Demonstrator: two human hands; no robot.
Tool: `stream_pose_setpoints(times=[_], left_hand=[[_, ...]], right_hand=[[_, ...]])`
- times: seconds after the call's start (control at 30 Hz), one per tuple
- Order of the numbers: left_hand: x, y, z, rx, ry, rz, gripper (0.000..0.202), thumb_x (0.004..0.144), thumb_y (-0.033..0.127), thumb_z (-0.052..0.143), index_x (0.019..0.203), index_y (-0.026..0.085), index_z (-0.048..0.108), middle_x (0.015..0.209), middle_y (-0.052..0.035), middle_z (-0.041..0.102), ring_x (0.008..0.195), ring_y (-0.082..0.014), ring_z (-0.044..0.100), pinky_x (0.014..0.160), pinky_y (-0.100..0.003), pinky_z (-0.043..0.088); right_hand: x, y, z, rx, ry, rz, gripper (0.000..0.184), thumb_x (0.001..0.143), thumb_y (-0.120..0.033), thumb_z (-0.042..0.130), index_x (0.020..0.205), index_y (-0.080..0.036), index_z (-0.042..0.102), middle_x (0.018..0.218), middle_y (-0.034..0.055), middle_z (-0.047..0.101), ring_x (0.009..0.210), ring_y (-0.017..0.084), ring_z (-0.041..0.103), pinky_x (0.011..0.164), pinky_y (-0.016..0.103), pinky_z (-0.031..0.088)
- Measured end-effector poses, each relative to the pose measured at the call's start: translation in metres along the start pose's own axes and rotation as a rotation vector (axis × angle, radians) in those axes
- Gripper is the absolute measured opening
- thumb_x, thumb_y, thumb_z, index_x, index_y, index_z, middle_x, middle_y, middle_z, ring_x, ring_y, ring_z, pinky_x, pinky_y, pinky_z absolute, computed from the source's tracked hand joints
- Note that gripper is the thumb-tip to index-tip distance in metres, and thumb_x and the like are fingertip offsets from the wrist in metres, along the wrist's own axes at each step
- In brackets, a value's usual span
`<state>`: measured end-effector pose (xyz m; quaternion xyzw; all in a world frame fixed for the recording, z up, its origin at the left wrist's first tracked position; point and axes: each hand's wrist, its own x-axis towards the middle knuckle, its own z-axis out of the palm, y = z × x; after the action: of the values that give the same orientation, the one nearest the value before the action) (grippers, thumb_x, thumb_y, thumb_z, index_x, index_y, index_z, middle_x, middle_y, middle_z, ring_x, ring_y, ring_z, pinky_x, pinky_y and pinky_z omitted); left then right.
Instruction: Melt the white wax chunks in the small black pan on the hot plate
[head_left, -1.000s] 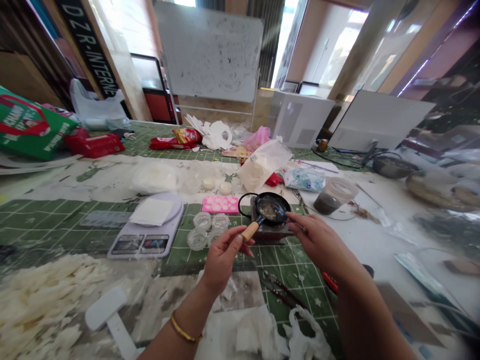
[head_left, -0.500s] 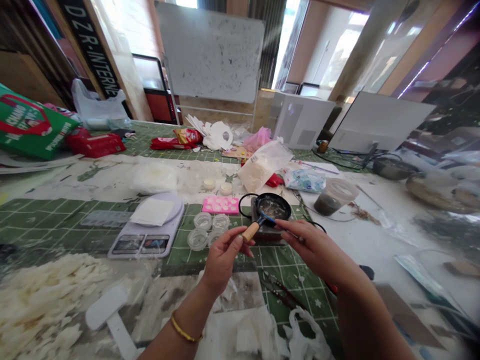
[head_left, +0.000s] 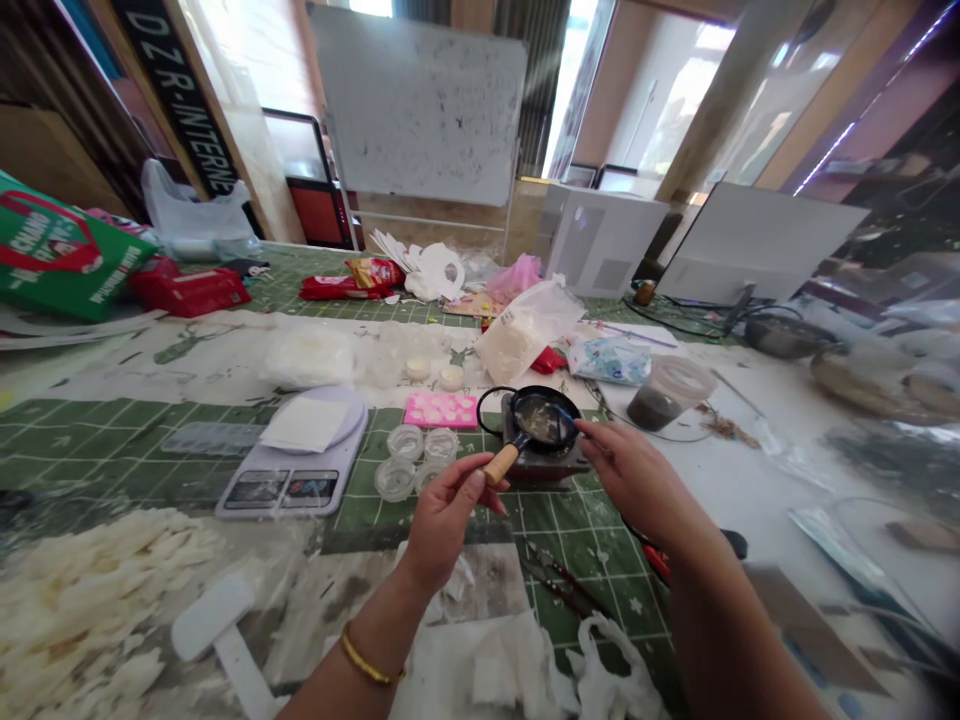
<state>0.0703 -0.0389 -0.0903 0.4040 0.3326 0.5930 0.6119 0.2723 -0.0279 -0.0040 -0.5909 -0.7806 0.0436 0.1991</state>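
Note:
My left hand (head_left: 456, 500) is closed around the light wooden handle of a small black frying pan (head_left: 519, 443). The pan rests on a small dark hot plate (head_left: 541, 473), with a clear or pale substance inside it. My right hand (head_left: 619, 465) is at the pan's right rim, fingers pinched on a thin blue stick (head_left: 570, 428) whose tip reaches into the pan. The far end of the stick is hidden by the fingers. Left of the pan lie a pink mold (head_left: 441, 409) with white fillings and several clear round cups (head_left: 395, 479).
A kitchen scale (head_left: 300, 455) with white paper on it stands at the left. Off-white flakes (head_left: 97, 600) and a white scraper (head_left: 217, 620) are at front left. Dark-handled pliers (head_left: 566, 582) lie near my right forearm. A plastic tub (head_left: 671, 392) stands right of the pan.
My right hand has moved from the handle side of the pan to its right rim, carrying the blue stick with it. My left hand and the pan have stayed put.

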Motion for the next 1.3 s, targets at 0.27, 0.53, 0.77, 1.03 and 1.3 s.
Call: stream_pose_setpoints(times=[0.27,0.53,0.77,1.03,1.3], left_hand=[[0.0,0.001,0.001,-0.011,0.018,-0.003,0.03,0.077,0.029,0.053,0.102,0.012,0.057,0.079,-0.0074,0.066,0.059,-0.0125,0.057,0.063,-0.032,0.047],[0.0,0.0,0.0,0.007,-0.001,0.001,0.028,0.079,0.028,0.051,0.102,0.012,0.056,0.079,-0.0071,0.065,0.06,-0.0124,0.058,0.064,-0.031,0.047],[0.001,0.0,0.001,0.003,0.014,-0.006,0.029,0.078,0.03,0.053,0.1,0.013,0.058,0.078,-0.0068,0.066,0.059,-0.0125,0.057,0.062,-0.031,0.047],[0.0,0.001,0.0,-0.011,0.004,-0.017,0.028,0.078,0.029,0.052,0.1,0.013,0.057,0.078,-0.0066,0.066,0.06,-0.0125,0.058,0.063,-0.031,0.047],[0.0,-0.001,-0.001,0.006,-0.011,0.002,0.027,0.081,0.027,0.05,0.102,0.012,0.056,0.08,-0.0073,0.065,0.061,-0.0125,0.058,0.064,-0.031,0.047]], right_hand=[[0.0,0.001,0.0,0.066,-0.065,-0.051,0.036,0.086,-0.033,0.034,0.113,-0.021,0.053,0.099,0.0078,0.059,0.093,0.019,0.053,0.081,0.035,0.043],[0.002,0.002,-0.002,0.051,-0.09,-0.085,0.035,0.085,-0.033,0.034,0.113,-0.023,0.053,0.102,0.0065,0.058,0.094,0.017,0.053,0.081,0.032,0.044],[-0.001,0.004,-0.004,0.041,-0.099,-0.112,0.033,0.085,-0.033,0.035,0.112,-0.024,0.054,0.102,0.0056,0.06,0.094,0.017,0.054,0.081,0.033,0.045],[-0.001,0.006,-0.007,0.005,-0.101,-0.066,0.034,0.085,-0.033,0.035,0.111,-0.022,0.054,0.102,0.0061,0.061,0.095,0.018,0.054,0.081,0.034,0.044],[-0.009,0.007,-0.012,-0.028,-0.101,-0.08,0.034,0.085,-0.034,0.036,0.111,-0.022,0.054,0.099,0.0059,0.062,0.093,0.019,0.055,0.081,0.035,0.045]])
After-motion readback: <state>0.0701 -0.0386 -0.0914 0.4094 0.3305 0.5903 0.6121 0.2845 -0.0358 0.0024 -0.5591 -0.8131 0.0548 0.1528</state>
